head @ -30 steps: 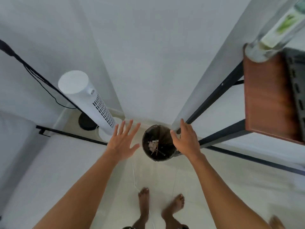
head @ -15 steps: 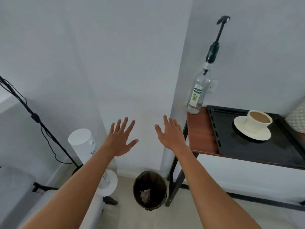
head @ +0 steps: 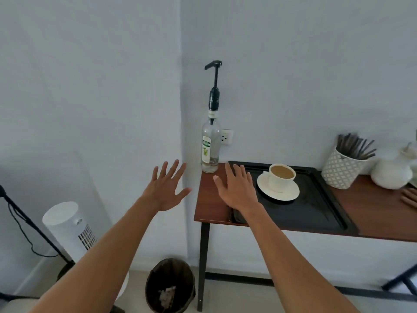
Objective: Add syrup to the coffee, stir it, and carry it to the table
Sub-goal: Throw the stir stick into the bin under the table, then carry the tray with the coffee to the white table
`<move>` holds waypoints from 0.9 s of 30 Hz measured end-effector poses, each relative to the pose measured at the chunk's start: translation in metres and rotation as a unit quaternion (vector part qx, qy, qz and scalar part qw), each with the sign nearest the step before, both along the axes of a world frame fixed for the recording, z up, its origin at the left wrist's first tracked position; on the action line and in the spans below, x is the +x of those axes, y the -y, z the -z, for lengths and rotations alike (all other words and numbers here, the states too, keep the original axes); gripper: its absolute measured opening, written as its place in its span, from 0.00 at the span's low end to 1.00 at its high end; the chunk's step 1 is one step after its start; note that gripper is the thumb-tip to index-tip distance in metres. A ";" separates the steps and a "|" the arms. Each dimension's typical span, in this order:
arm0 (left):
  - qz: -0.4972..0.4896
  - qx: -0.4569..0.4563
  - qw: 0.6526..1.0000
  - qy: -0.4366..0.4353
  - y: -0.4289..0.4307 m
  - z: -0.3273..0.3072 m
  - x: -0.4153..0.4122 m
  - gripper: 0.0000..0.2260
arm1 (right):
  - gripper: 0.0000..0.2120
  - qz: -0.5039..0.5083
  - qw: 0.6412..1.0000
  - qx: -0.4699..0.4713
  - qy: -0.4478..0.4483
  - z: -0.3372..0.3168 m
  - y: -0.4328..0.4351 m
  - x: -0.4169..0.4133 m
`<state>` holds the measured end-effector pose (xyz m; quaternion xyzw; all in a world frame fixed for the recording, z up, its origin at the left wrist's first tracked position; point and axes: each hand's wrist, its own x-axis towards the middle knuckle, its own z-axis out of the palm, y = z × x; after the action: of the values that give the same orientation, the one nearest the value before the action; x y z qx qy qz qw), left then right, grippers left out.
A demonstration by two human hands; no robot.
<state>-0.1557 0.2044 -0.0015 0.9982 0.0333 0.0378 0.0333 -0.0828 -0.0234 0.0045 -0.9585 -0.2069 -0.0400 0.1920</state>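
Note:
A clear glass syrup bottle (head: pixel 210 147) with a tall black pump stands at the back left corner of the wooden side table (head: pixel 208 204). A cream cup of milky coffee (head: pixel 281 177) sits on a cream saucer (head: pixel 278 193) inside a black tray (head: pixel 316 211). My right hand (head: pixel 237 188) is spread, palm down, over the tray's left end, just left of the saucer and holding nothing. My left hand (head: pixel 168 186) hovers open in the air left of the table.
A patterned white holder of dark stirrers (head: pixel 343 168) and a white pot (head: pixel 392 172) stand at the back right. Someone else's fingers (head: pixel 409 197) rest at the right edge. A wall socket (head: pixel 226 137), white tower fan (head: pixel 68 227), black stand (head: pixel 27 222) and waste bin (head: pixel 170 285) are nearby.
My view has lifted from the floor and bin up to the table top. Both hands stayed spread, and my right hand has come over the tray's left end.

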 end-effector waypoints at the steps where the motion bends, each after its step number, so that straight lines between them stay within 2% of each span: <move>1: 0.007 -0.007 1.000 0.001 0.018 -0.001 0.007 0.37 | 0.35 0.005 1.000 0.002 0.006 -0.002 0.015 0.005; 8: 0.032 -0.080 0.996 0.032 0.120 -0.007 0.046 0.35 | 0.33 0.041 0.998 0.009 0.044 -0.011 0.119 0.028; 11: 0.024 -0.095 0.995 0.013 0.144 -0.005 0.063 0.36 | 0.31 0.063 0.997 0.040 0.036 -0.012 0.158 0.043; 19: -0.041 -0.143 0.988 -0.046 0.177 0.010 0.094 0.36 | 0.31 0.152 0.988 0.015 -0.014 0.014 0.238 0.082; 22: -0.088 -0.174 0.979 -0.052 0.183 0.024 0.103 0.35 | 0.32 0.188 0.982 -0.015 -0.027 0.032 0.262 0.096; 27: -0.127 -0.155 0.978 -0.064 0.191 0.052 0.117 0.33 | 0.31 0.204 0.974 -0.089 -0.037 0.057 0.288 0.119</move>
<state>-0.0391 0.0134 -0.0532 0.9688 0.1677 -0.0278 0.1806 0.0364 -0.3111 -0.0521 -0.9945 -0.0028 -0.0240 0.1018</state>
